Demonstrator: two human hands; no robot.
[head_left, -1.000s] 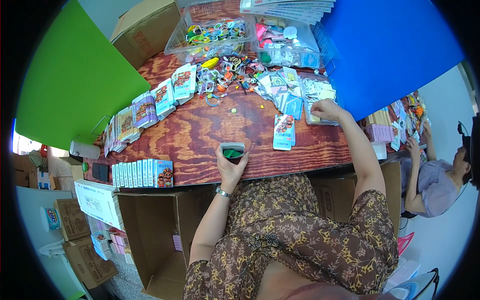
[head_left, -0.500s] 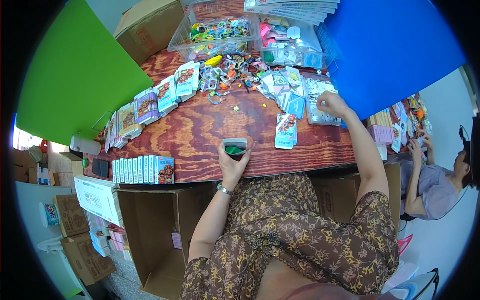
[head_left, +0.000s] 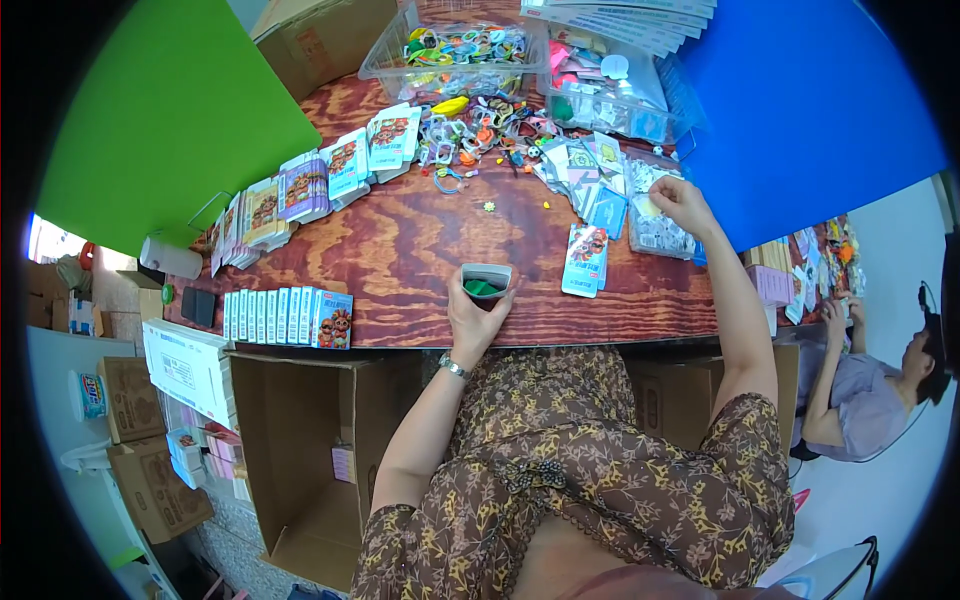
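Observation:
My left hand (head_left: 481,318) is wrapped round a small open carton (head_left: 487,271), held upright at the table's near edge. Something green (head_left: 482,288) shows inside it. At the right, my right hand (head_left: 684,207) is over a clear plastic tray (head_left: 660,240) filled with small white packets (head_left: 648,175). Its thumb and fingers are pinched together; whatever they hold is too small to make out. Between the hands lie a few printed cards (head_left: 584,262). Left of the tray is a loose pile of flat packets and cards (head_left: 585,178).
Small toys and rings (head_left: 480,130) lie heaped ahead, before a clear bin (head_left: 465,75) of colourful rings. Card stacks (head_left: 300,187) curve along the left, above a row of small boxes (head_left: 275,318). Green (head_left: 180,120) and blue (head_left: 820,110) panels flank the table. A co-worker (head_left: 860,385) sits right.
The whole view has shifted slightly, with the table's contents a little further right. My right hand stays over the tray, its fingers slightly changed. My left hand keeps hold of the carton.

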